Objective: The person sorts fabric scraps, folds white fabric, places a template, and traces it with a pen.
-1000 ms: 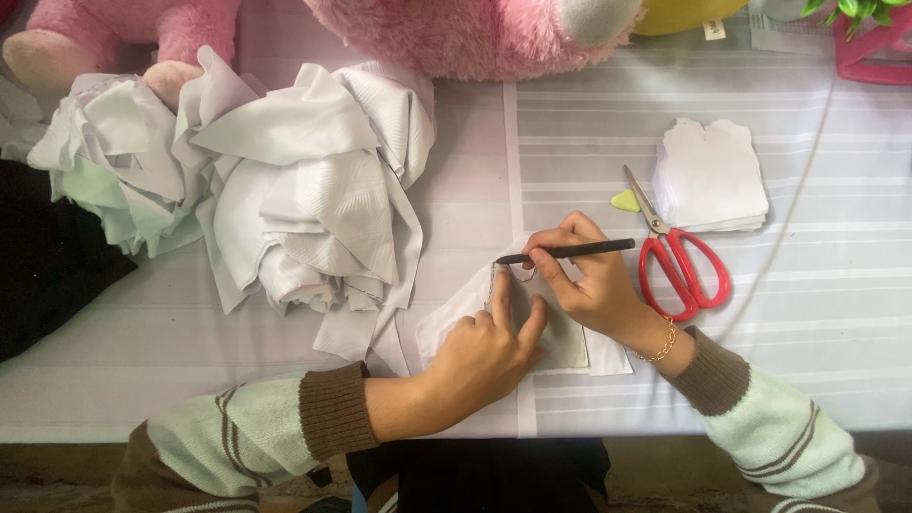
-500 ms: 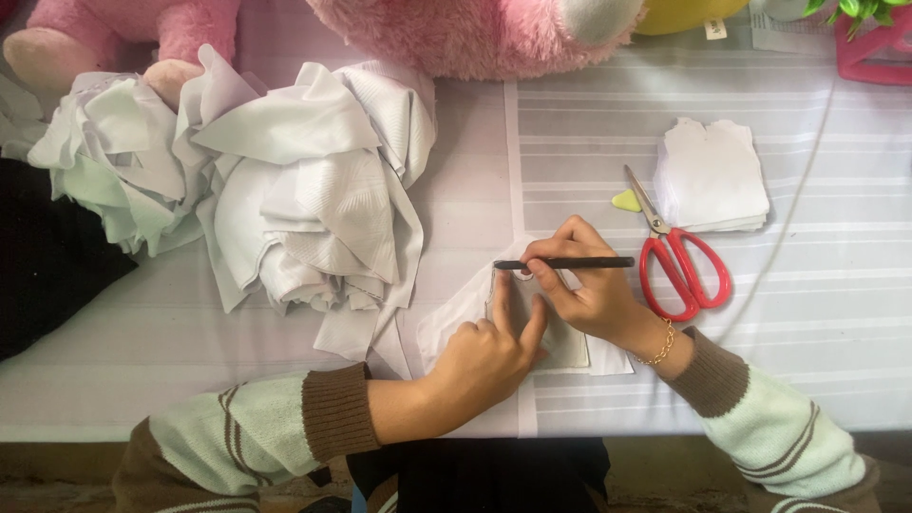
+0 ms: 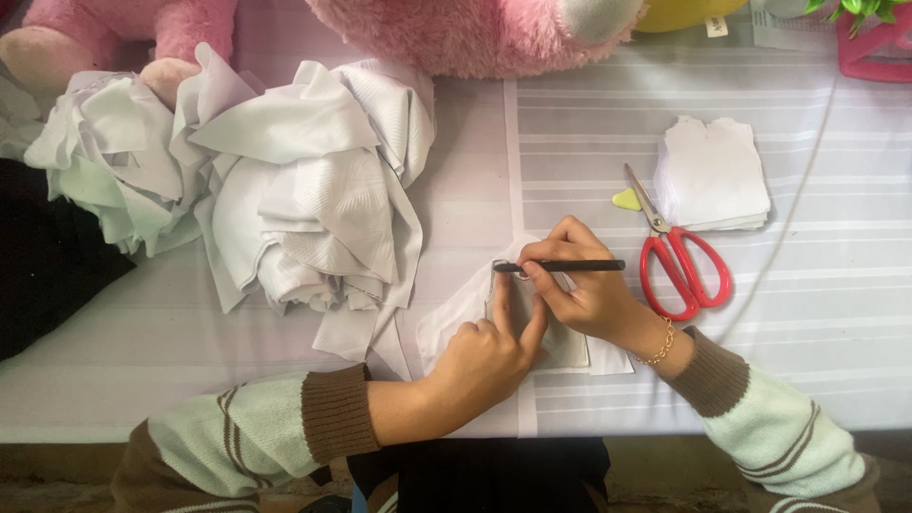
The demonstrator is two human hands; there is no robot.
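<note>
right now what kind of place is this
Likely a home craft or sewing table: a heap of white fabric, red scissors, a stack of cut pieces, and the right hand tracing with a pen.

The left hand lies flat, fingers pointing toward one o'clock, while the right hand pinches closed, its forearm running off toward four o'clock.

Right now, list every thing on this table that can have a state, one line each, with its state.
Pen: held level in the right hand, tip on the template's top edge.
Template: flat on a white cloth piece, pinned by the left hand.
Scissors: blades shut, lying untouched.
Cut white pieces: stacked beside the scissors.
White fabric heap: crumpled, loose.
Pink plush toy: lying along the far edge.
</note>
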